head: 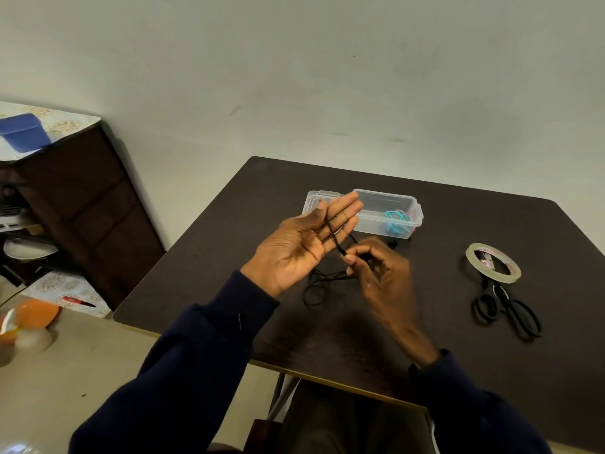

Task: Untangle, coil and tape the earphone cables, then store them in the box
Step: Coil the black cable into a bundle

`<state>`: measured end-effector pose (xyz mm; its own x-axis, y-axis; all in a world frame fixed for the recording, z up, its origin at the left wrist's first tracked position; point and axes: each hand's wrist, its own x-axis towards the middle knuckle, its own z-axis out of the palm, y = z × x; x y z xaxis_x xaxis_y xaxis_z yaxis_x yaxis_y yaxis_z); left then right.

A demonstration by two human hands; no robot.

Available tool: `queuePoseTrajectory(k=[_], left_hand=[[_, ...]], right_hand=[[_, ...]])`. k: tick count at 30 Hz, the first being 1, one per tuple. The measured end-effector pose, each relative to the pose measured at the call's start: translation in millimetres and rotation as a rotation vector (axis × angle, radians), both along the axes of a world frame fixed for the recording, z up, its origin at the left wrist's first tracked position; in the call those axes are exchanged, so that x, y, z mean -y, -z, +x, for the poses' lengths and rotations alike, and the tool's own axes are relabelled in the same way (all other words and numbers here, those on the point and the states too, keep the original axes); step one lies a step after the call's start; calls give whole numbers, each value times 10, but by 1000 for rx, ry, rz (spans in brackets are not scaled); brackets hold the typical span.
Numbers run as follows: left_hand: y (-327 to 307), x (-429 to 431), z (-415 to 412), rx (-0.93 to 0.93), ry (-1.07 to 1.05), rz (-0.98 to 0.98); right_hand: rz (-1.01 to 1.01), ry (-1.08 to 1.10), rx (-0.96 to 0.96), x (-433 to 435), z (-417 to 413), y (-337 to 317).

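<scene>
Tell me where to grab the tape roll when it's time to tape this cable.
Take the tape roll by its near rim, coming from above with the right hand. It lies flat on the table, overlapping the scissors' blades, so pinching the wall through the open centre should lift it cleanly.

On the table, box lies behind; tape and scissors right.

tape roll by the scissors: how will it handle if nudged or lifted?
The tape roll lies flat, partly over the scissors, so it probably slides rather than rolls. A thin open ring, likely light. Its clear glossy band may be slippery; hooking the hole seems safer.
</scene>
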<state>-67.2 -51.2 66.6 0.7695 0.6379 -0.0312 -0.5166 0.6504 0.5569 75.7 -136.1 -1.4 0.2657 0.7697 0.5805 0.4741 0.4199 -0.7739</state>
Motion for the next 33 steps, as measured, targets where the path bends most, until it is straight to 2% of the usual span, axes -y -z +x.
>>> queuePoseTrajectory(k=[4, 8, 10, 14, 16, 19, 22, 24, 26, 28, 33], left_hand=[[0, -30, 17, 27, -84, 93], [-36, -71, 47, 59, -122, 182], [-51, -88, 76, 68, -150, 196], [-46, -168, 101, 100, -208, 187], [-6, -211, 105, 77, -240, 245], [79, -217, 83, -131, -382, 511], [172, -221, 50, -433, -557, 900], [226, -245, 21, -567, -546, 1063], [237, -227, -25, -607, -404, 1033], [213, -171, -89, -594, -225, 933], [81, -89, -222, -473, 84, 631]], right_hand=[[-93, -101, -185, 15, 11, 36], [-168, -110, -164, -25, -38, 64], [-180, -88, -99, -37, -72, 67], [-226, -81, 150, 5, -134, 38], [-227, -85, 251, 58, -139, -8], [-127, -10, 419, 76, -47, -132], [-28, 96, 582, 54, 90, -307], [27, 133, 681, 49, 123, -440], [79, 161, 750, 33, 135, -572], [116, 154, 734, -30, 176, -698], [104, 35, 477, -271, 296, -793]])
